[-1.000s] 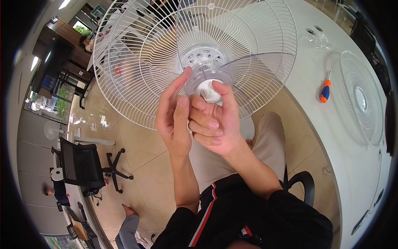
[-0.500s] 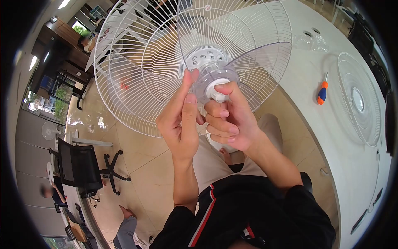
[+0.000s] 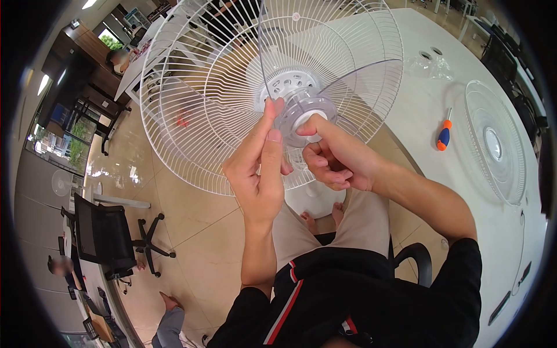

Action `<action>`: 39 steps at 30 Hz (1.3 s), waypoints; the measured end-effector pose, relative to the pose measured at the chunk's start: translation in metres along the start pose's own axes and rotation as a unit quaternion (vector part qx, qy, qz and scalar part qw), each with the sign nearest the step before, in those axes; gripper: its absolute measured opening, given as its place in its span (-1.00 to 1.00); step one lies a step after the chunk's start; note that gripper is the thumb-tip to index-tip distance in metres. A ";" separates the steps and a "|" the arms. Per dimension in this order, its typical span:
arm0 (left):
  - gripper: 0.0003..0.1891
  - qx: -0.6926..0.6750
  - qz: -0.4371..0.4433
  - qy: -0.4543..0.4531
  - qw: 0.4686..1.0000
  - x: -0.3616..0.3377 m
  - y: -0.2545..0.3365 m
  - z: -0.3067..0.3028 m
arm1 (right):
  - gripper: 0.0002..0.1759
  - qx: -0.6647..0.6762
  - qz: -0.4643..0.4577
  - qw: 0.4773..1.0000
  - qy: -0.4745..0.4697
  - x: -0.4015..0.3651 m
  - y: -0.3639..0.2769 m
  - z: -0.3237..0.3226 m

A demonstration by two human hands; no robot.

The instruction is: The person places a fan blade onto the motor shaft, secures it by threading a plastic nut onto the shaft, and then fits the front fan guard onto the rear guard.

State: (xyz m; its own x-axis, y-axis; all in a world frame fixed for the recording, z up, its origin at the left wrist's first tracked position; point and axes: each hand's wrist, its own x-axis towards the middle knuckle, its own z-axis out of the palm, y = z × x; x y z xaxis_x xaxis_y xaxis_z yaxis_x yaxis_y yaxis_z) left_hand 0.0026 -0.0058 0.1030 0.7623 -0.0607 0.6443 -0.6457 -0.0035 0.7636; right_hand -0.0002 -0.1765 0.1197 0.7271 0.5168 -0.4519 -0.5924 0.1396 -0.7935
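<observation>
A fan's white wire rear guard (image 3: 152, 113) faces me, with a clear plastic fan blade (image 3: 360, 75) set inside it. My left hand (image 3: 258, 168) pinches the blade's edge beside the hub, thumb against fingertips. At the middle of the clear hub (image 3: 284, 119) sits a white knob (image 3: 308, 119). My right hand (image 3: 342, 153) has its thumb on this knob, and its other fingers are curled beneath. The thumb and palm partly hide the knob. Below the hub, the fan's white base (image 3: 316, 200) shows between the legs.
On the white table (image 3: 429, 185) to the right lie an orange and blue screwdriver (image 3: 444, 134), a round front guard (image 3: 493, 145) and clear plastic bags (image 3: 438, 66). A black office chair (image 3: 104, 238) stands at the left. Other people sit farther off.
My right wrist has turned, with the forearm swung outward to the right and the fingers rolled lower around the knob. My left hand keeps its pinch on the blade. The view has shifted slightly.
</observation>
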 end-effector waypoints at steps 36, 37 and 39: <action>-0.60 0.087 0.033 -0.042 0.995 0.014 0.002 -0.003 | -0.35 -0.220 0.039 0.969 0.108 -0.014 -0.026 0.005; -0.61 0.096 0.031 -0.045 0.994 0.014 0.003 -0.004 | -0.35 -0.223 0.039 0.968 0.105 -0.013 -0.025 0.004; -0.61 0.081 0.006 -0.052 0.995 0.015 0.010 -0.003 | -0.34 -0.228 0.037 0.968 0.094 -0.012 -0.022 0.000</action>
State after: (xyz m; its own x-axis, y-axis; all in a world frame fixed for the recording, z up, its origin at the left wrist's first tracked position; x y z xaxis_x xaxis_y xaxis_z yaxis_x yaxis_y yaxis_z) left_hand 0.0074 -0.0037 0.1205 0.7511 -0.1642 0.6395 -0.6600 -0.1626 0.7335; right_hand 0.0044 -0.1855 0.1425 0.7646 0.3425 -0.5460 -0.4608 -0.3018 -0.8346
